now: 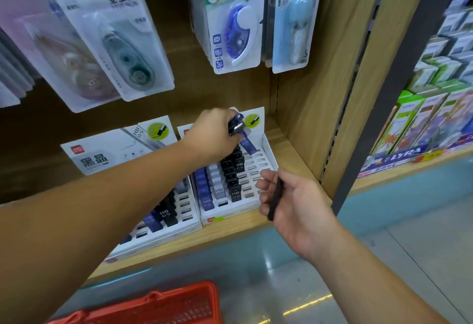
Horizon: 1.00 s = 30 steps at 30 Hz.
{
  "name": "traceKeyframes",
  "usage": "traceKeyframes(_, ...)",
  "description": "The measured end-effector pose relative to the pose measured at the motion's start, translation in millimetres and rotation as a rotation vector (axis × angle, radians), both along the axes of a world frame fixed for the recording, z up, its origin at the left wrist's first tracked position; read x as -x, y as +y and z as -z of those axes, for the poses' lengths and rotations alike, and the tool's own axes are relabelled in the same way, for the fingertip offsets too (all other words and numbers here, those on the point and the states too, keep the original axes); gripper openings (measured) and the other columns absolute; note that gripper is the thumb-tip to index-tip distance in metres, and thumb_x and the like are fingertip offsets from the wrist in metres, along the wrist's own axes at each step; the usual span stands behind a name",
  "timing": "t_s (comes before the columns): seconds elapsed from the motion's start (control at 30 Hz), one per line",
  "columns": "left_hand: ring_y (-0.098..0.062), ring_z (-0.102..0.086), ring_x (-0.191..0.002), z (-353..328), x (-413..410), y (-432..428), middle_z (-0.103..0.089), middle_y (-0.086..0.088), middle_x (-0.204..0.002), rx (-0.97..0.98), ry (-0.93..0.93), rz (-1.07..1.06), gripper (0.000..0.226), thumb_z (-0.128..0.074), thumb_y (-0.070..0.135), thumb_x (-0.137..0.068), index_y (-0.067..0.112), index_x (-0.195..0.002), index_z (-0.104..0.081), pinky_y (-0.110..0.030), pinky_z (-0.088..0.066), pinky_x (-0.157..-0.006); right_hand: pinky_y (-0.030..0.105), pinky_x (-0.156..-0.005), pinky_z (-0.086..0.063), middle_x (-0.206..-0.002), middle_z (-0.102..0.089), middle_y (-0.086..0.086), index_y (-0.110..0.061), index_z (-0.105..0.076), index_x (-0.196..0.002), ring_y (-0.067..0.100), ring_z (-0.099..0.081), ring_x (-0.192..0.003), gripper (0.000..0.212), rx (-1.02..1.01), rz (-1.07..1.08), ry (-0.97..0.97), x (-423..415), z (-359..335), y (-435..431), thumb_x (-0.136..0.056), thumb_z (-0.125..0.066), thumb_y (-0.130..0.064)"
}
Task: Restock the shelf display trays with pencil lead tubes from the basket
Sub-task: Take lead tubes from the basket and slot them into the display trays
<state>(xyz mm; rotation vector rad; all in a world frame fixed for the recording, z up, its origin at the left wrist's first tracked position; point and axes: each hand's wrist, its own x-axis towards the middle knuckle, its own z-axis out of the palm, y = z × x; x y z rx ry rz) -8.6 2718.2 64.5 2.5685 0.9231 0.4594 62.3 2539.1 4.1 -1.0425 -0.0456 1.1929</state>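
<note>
Plastic, slim and rigid, the pencil lead tubes [231, 178] look light and smooth, so a bunch of them may slide against one another. The left hand [212, 134] is curled round a small bundle of tubes [236, 125] over the back of the right display tray [230, 217], with a blue tube [247, 143] angled down toward an empty slot. The right hand [294, 198] pinches a single black tube [276, 199] just in front of that tray. Gripping near the cap end would likely leave the lower end free to seat. The red basket [163, 305] sits below the shelf [230, 234].
</note>
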Motion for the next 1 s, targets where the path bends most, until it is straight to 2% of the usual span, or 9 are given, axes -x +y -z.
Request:
traceKeyframes(0.07,-0.029,-0.063,-0.083,9,-10,5,-0.068,-0.007,-0.086,-0.085,0.11,0.025,0.013,-0.072,0.02,-0.093,0.017,-0.083,-0.064,-0.035,-0.048,-0.069,0.031,-0.059,-0.042,-0.083,-0.063,0.007,-0.01,-0.067,-0.105,0.017,-0.053,-0.062,0.024,-0.019,0.006,-0.015,-3,3,-1,-0.108,-0.051,-0.027)
traceKeyframes(0.13,-0.03,-0.061,-0.08,15,-17,9,-0.065,-0.006,-0.082,-0.137,0.15,0.035,0.03,-0.07,0.021,-0.094,0.027,-0.071,-0.051,-0.035,-0.047,-0.067,0.033,-0.057,-0.046,-0.083,-0.065,0.007,-0.015,-0.067,-0.11,0.018,-0.056,-0.062,0.02,-0.035,-0.005,-0.025,-5,3,-2,-0.106,-0.055,-0.031)
traceKeyframes(0.17,-0.029,-0.06,-0.079,16,-19,11,-0.064,-0.006,-0.081,-0.158,0.154,0.043,0.032,-0.069,0.021,-0.094,0.028,-0.07,-0.05,-0.035,-0.048,-0.066,0.032,-0.056,-0.047,-0.083,-0.066,0.008,-0.018,-0.068,-0.113,0.019,-0.057,-0.061,0.02,-0.034,-0.003,-0.028,-5,3,-2,-0.105,-0.057,-0.033)
traceKeyframes(0.3,-0.027,-0.061,-0.081,13,-24,12,-0.064,-0.006,-0.087,-0.25,0.204,0.081,0.01,-0.067,0.018,-0.094,0.021,-0.086,-0.062,-0.04,-0.056,-0.07,0.029,-0.052,-0.039,-0.078,-0.067,0.008,-0.018,-0.067,-0.123,0.017,-0.052,-0.058,0.032,-0.016,0.022,0.023,-5,3,1,-0.109,-0.047,-0.037)
traceKeyframes(0.47,-0.027,-0.061,-0.079,16,-24,17,-0.067,-0.006,-0.085,-0.243,0.18,0.072,0.008,-0.07,0.019,-0.093,0.015,-0.086,-0.067,-0.041,-0.057,-0.071,0.032,-0.058,-0.041,-0.083,-0.07,0.013,-0.005,-0.067,-0.123,0.02,-0.055,-0.061,0.032,-0.011,0.019,0.035,-3,-1,3,-0.106,-0.046,-0.021)
traceKeyframes(0.67,-0.027,-0.063,-0.081,15,-25,15,-0.065,-0.004,-0.082,-0.251,0.249,0.084,0.011,-0.072,0.021,-0.092,0.02,-0.083,-0.065,-0.041,-0.057,-0.072,0.033,-0.058,-0.049,-0.087,-0.07,0.011,-0.008,-0.068,-0.122,0.02,-0.059,-0.064,0.029,0.001,0.059,-0.045,-2,1,2,-0.108,-0.046,-0.023)
traceKeyframes(0.87,-0.025,-0.063,-0.08,7,-26,17,-0.065,-0.004,-0.085,-0.268,0.321,0.09,0.005,-0.072,0.016,-0.09,0.017,-0.095,-0.071,-0.033,-0.05,-0.063,0.032,-0.054,-0.048,-0.083,-0.071,0.008,-0.017,-0.069,-0.118,0.019,-0.058,-0.061,0.031,0.033,0.027,-0.167,2,2,0,-0.112,-0.04,-0.027)
traceKeyframes(1.0,-0.022,-0.059,-0.078,12,-34,12,-0.055,0.004,-0.075,-0.238,0.353,0.089,0.009,-0.069,0.019,-0.093,0.019,-0.086,-0.063,-0.026,-0.037,-0.057,0.03,-0.054,-0.047,-0.08,-0.071,0.006,-0.018,-0.07,-0.116,0.018,-0.058,-0.06,0.032,0.044,0.024,-0.201,0,2,0,-0.112,-0.039,-0.027)
